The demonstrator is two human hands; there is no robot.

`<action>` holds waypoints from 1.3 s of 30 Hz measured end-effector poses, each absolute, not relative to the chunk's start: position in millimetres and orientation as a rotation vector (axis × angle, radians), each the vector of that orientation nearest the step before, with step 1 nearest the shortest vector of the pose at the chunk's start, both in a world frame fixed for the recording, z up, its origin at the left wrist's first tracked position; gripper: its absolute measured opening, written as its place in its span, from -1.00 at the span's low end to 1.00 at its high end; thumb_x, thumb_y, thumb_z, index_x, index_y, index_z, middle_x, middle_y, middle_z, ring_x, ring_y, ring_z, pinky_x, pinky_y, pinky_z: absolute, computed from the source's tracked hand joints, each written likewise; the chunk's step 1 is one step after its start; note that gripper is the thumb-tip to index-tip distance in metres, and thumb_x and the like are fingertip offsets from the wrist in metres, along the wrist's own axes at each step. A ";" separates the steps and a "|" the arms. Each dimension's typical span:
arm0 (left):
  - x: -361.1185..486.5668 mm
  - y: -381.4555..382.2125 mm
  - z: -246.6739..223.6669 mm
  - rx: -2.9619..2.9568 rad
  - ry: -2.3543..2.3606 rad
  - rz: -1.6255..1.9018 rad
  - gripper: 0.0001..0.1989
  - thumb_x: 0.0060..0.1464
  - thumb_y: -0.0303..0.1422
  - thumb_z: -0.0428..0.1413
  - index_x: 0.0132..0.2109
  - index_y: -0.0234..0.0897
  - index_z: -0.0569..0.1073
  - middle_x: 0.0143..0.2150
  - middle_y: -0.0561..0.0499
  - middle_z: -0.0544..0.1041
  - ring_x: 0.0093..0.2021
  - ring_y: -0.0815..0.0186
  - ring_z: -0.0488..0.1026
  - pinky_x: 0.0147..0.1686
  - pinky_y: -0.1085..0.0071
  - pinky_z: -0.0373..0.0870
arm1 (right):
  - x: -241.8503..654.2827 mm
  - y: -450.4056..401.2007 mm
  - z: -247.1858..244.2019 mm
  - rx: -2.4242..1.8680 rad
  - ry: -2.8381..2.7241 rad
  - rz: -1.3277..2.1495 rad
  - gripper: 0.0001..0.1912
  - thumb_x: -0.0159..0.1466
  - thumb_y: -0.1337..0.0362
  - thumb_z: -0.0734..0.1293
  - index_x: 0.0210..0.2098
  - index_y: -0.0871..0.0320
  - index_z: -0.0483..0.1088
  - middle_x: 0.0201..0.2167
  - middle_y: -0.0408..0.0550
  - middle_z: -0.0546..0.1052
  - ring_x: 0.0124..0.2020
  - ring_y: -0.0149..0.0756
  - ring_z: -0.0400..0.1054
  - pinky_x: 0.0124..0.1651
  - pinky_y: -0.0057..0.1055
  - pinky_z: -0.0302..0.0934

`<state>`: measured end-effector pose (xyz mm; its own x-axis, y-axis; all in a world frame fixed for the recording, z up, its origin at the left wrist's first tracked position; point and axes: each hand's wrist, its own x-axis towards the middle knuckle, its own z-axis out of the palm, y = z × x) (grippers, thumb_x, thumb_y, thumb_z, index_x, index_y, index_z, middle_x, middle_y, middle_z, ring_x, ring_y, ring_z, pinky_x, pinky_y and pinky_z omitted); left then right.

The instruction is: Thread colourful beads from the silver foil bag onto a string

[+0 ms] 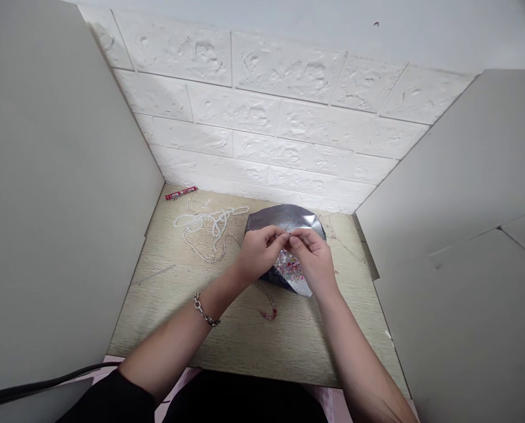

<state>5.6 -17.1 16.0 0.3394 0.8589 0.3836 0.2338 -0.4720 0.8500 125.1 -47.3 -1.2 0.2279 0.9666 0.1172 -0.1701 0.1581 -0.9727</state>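
Observation:
My left hand (pixel 258 254) and my right hand (pixel 313 258) meet fingertip to fingertip above a silver foil dish (pixel 284 218) that holds small pink and mixed-colour beads (pixel 289 267). Both pinch something tiny between thumb and forefinger, too small to identify. A thin strand with pink beads at its end (pixel 269 314) trails from under my left hand onto the wooden table (pixel 227 341). A chain bracelet (pixel 205 313) sits on my left wrist.
White pearl-like bead strings (pixel 209 226) lie tangled at the back left of the table. A red tube-shaped item (pixel 181 192) rests by the white brick wall. Grey partition panels (pixel 60 194) close in both sides. A thin wire (pixel 154 275) lies at left.

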 end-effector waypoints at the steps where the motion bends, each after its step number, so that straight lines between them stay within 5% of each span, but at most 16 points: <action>1: 5.5 -16.3 16.0 1.880 0.953 1.115 -0.78 0.00 -0.31 0.00 -0.43 -0.38 0.44 -0.56 0.05 0.42 -0.56 0.51 0.25 -0.57 0.58 0.15 | 125.5 -47.9 -1.2 -1.099 -1.008 0.994 -0.83 0.02 0.22 0.31 -0.41 0.16 0.32 -0.46 -0.16 0.42 -0.38 -0.42 0.32 -0.22 -0.39 0.25; 8: 3.3 -6.2 14.9 1.605 0.881 0.873 -0.71 -0.06 -0.19 0.03 -0.50 -0.37 0.40 -0.69 0.13 0.23 -0.65 0.54 0.11 -0.65 0.57 0.03 | 128.9 -55.2 2.1 -1.435 -1.480 0.334 -0.84 0.14 0.22 0.20 -0.39 0.12 0.37 -0.46 -0.13 0.46 -0.42 -0.38 0.32 -0.30 -0.42 0.19; 14: 3.3 -2.9 13.4 1.447 0.888 0.785 -0.71 -0.09 -0.19 0.06 -0.56 -0.34 0.27 -0.77 0.20 0.09 -0.73 0.58 -0.02 -0.73 0.56 -0.10 | 129.3 -56.0 0.6 -1.486 -1.632 0.098 -0.83 0.17 0.24 0.15 -0.37 0.10 0.36 -0.47 -0.12 0.47 -0.47 -0.37 0.31 -0.39 -0.45 0.13; 23: 4.4 -6.3 16.2 1.236 0.711 0.641 -0.68 0.02 -0.11 -0.12 -0.35 -0.31 0.27 -0.44 0.08 0.32 -0.77 0.63 0.08 -0.81 0.60 -0.19 | 130.0 -56.5 1.8 -1.424 -1.755 0.041 -0.82 0.22 0.29 0.08 -0.37 0.11 0.29 -0.47 -0.14 0.42 -0.42 -0.40 0.27 -0.34 -0.48 0.09; 28: 3.3 -4.6 13.5 1.299 0.641 0.628 -0.71 -0.05 -0.18 0.02 -0.46 -0.36 0.27 -0.49 0.11 0.30 -0.76 0.67 0.06 -0.79 0.62 -0.11 | 131.6 -56.0 2.9 -1.444 -1.743 -0.014 -0.83 0.21 0.27 0.10 -0.38 0.12 0.29 -0.47 -0.13 0.41 -0.42 -0.39 0.27 -0.33 -0.46 0.08; 35: 1.7 -3.0 14.5 1.136 0.614 0.594 -0.87 -0.05 -0.31 -0.03 -0.42 -0.30 0.24 -0.47 0.11 0.34 -0.79 0.63 0.08 -0.82 0.61 -0.21 | 131.0 -56.8 7.0 -1.450 -1.667 0.124 -0.82 0.21 0.25 0.10 -0.43 0.12 0.27 -0.49 -0.15 0.41 -0.44 -0.40 0.26 -0.33 -0.45 0.08; 39: 1.8 -4.0 14.5 1.160 0.659 0.589 -0.78 -0.01 -0.20 -0.08 -0.36 -0.28 0.26 -0.37 0.06 0.38 -0.78 0.60 0.18 -0.84 0.59 -0.26 | 131.5 -56.5 5.9 -1.437 -1.698 0.100 -0.82 0.21 0.25 0.09 -0.41 0.11 0.28 -0.48 -0.14 0.41 -0.43 -0.38 0.25 -0.30 -0.42 0.07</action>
<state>1.8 -4.0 14.5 0.6736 0.7208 -0.1636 -0.0823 0.2931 0.9525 131.5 -56.5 5.9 0.0607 0.8278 0.5577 0.7565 0.3264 -0.5668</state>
